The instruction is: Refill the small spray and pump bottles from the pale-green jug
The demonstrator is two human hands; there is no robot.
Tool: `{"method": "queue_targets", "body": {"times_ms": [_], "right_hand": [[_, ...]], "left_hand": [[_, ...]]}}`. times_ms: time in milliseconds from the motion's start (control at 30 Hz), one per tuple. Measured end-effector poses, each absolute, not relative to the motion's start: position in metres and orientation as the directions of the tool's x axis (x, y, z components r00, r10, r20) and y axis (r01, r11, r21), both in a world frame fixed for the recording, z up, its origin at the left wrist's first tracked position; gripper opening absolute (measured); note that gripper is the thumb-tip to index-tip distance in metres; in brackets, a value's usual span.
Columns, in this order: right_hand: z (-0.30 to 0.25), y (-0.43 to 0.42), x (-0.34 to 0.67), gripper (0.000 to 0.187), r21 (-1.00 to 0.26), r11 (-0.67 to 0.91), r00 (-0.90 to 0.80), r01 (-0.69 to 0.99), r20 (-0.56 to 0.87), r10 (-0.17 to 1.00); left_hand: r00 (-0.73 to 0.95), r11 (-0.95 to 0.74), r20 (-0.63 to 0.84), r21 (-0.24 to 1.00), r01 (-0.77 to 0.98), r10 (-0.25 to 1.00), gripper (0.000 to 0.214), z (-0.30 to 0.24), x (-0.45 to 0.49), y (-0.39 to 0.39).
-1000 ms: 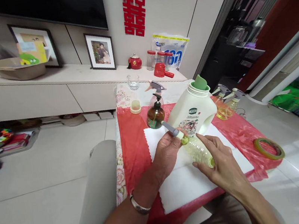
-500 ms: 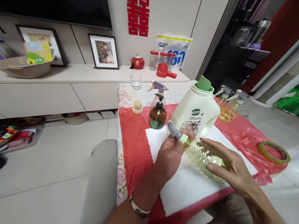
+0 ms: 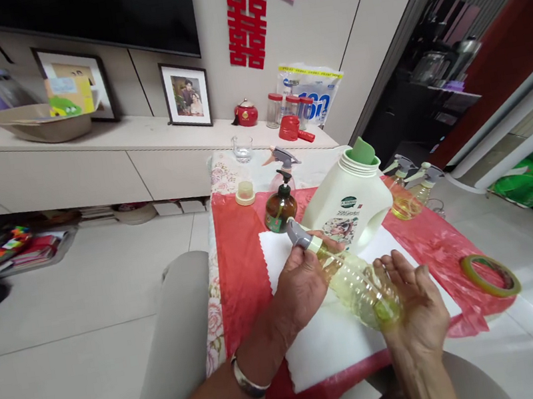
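"Palm up now, the right hand (image 3: 416,311) has rolled over since half a second ago: it lay over the side of the clear bottle (image 3: 362,289), and it has turned under the near-right end."

"Is it gripping anything?"

"No, its fingers are loosely spread and the palm cups upward by the base. How much weight it bears, I can't tell. The left hand (image 3: 304,281) does the pinching, thumb and fingers closed on the pale collar (image 3: 315,244) just below the grey trigger head (image 3: 298,231)."

"And the bottle lies where?"

"Tilted above the white mat (image 3: 321,352), on the near side of the white jug (image 3: 345,204), trigger end to the far left, base to the near right."

"How would you handle it well?"

"Keep that collar pinch firm, and let the right palm meet the base squarely (ribbed plastic that thin probably flexes if squeezed). A gentle tilt seems best, too, since the jug is so near and the brown pump bottle (image 3: 279,209) stands just past the trigger."

"More room elsewhere?"

"To the right, I'd say, toward the roll of tape (image 3: 490,275) on the red-covered counter (image 3: 239,264)."
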State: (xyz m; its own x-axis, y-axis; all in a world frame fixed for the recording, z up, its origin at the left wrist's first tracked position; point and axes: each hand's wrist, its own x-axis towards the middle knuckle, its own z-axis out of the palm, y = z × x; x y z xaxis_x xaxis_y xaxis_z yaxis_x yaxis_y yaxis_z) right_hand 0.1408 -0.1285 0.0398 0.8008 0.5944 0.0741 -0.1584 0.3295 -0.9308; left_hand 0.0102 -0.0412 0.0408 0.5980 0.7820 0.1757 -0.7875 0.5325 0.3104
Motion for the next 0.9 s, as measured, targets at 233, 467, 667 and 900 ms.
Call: {"method": "queue_targets", "body": {"times_ms": [233, 467, 667, 900], "right_hand": [[0.034, -0.143, 0.128, 0.045, -0.327, 0.398, 0.137, 0.858, 0.89, 0.435], [0.051, -0.131, 0.132, 0.053, -0.983, 0.122, 0.733, -0.139, -0.019, 0.68], [0.056, -0.139, 0.123, 0.065, -0.906, 0.202, 0.603, -0.372, -0.07, 0.795], [0.038, -0.15, 0.123, 0.071, -0.903, 0.315, 0.532, 0.292, 0.427, 0.732]], "left_hand": [[0.579, 0.547, 0.085, 0.24, -0.802, 0.811, 0.03, 0.042, 0.01, -0.043], [0.591, 0.49, 0.239, 0.371, -0.789, 0.77, 0.034, 0.044, 0.009, -0.044], [0.567, 0.453, 0.211, 0.414, -0.789, 0.796, 0.034, 0.048, 0.007, -0.039], [0.539, 0.457, 0.175, 0.357, -0.815, 0.824, 0.029, 0.047, 0.004, -0.035]]}}
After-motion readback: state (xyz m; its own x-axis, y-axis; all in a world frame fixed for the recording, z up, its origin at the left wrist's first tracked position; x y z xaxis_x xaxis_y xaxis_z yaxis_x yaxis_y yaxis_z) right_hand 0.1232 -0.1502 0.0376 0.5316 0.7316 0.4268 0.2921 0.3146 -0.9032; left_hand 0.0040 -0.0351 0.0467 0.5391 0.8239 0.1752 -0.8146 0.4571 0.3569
